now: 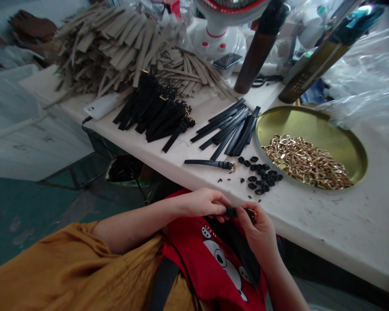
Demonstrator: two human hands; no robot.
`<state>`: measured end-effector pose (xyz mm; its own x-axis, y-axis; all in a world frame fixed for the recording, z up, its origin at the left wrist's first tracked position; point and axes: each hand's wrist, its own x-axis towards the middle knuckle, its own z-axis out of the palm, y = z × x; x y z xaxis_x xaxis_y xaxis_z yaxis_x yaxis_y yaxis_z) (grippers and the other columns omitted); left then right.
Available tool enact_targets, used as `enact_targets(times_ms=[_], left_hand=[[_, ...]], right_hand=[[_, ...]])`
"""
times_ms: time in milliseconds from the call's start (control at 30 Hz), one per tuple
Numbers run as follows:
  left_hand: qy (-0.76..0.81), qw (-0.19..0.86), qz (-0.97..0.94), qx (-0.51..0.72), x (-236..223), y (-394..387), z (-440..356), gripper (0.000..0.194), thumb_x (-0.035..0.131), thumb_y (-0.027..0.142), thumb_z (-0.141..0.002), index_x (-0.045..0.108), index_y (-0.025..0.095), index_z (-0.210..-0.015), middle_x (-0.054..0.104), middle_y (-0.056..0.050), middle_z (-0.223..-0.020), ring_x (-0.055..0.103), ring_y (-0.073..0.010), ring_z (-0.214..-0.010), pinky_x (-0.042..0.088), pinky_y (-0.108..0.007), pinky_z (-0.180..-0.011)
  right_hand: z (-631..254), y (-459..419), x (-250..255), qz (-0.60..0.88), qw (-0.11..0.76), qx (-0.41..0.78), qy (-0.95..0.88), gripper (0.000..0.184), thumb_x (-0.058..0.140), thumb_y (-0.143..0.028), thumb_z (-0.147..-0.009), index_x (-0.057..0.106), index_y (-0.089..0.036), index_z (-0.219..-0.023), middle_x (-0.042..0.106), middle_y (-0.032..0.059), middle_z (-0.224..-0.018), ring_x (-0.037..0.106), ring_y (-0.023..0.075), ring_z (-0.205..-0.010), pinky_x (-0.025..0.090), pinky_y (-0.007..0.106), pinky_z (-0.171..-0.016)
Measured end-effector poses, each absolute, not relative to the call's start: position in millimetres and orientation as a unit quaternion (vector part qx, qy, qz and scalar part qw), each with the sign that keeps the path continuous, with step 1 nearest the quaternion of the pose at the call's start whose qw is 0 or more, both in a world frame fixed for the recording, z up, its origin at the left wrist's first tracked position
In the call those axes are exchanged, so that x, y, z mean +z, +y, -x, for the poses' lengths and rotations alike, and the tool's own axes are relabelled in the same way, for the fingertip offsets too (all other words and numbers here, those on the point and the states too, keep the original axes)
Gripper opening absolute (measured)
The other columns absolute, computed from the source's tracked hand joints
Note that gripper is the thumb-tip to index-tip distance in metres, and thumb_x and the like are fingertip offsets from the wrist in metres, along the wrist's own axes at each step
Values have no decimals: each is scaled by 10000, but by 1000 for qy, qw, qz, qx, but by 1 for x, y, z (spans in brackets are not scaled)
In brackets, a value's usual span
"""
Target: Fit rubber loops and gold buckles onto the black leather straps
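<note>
Between my two hands, just off the table edge, is a black strap (231, 211) with a gold-coloured buckle at its right end. My left hand (210, 204) pinches the strap's left part between thumb and fingers. With thumb and fingers closed near the buckle, my right hand (258, 229) grips the other part. Fingers cover much of the strap. On the table just beyond lies a buckled black strap (210, 163). Black round loops (262, 177) are scattered to its right, with tiny black bits around them. Loose flat black strips (233, 127) lie farther back.
A gold tray (359, 160) holds many gold buckles (306, 162) at the right. Bundled buckled straps (155, 110), a white device (101, 106) and heaped grey-beige strips (110, 47) are at left. Behind stand a fan (214, 39), a phone (227, 61) and two tall cylinders (259, 52).
</note>
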<state>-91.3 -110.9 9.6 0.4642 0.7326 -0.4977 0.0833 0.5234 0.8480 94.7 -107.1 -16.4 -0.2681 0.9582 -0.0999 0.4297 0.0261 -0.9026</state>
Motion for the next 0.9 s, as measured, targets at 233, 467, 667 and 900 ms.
enact_targets(times_ms=[233, 467, 667, 900], left_hand=[[491, 713, -441, 238, 13, -114, 85, 157, 543, 165, -747, 592, 93, -878, 602, 1, -673, 569, -81, -606, 455, -198, -600], [470, 703, -510, 159, 18, -108, 89, 168, 466, 258, -810, 560, 121, -834, 593, 6, -655, 518, -66, -521, 411, -173, -504], [497, 637, -575, 130, 23, -102, 87, 193, 458, 276, -802, 545, 132, -708, 561, 18, -581, 480, -66, -463, 357, -168, -450], [489, 617, -608, 104, 21, -94, 88, 256, 453, 321, -810, 549, 139, -657, 559, 21, -572, 469, -68, -481, 330, -175, -471]], right_hand=[[-101, -103, -13, 483, 239, 432, -723, 136, 525, -339, -783, 548, -208, -755, 548, -17, -597, 488, 130, -521, 395, 247, -501], [-97, -106, -15, 527, 272, 490, -638, 174, 505, -372, -805, 517, -199, -786, 523, -23, -577, 491, 127, -510, 382, 241, -476], [-82, -105, -21, 568, 314, 406, -644, 195, 482, -385, -813, 507, -191, -810, 513, -16, -611, 474, 130, -536, 372, 255, -513], [-91, -98, -18, 524, 291, 527, -603, 288, 408, -444, -844, 533, -191, -900, 448, -43, -514, 401, 113, -433, 301, 234, -413]])
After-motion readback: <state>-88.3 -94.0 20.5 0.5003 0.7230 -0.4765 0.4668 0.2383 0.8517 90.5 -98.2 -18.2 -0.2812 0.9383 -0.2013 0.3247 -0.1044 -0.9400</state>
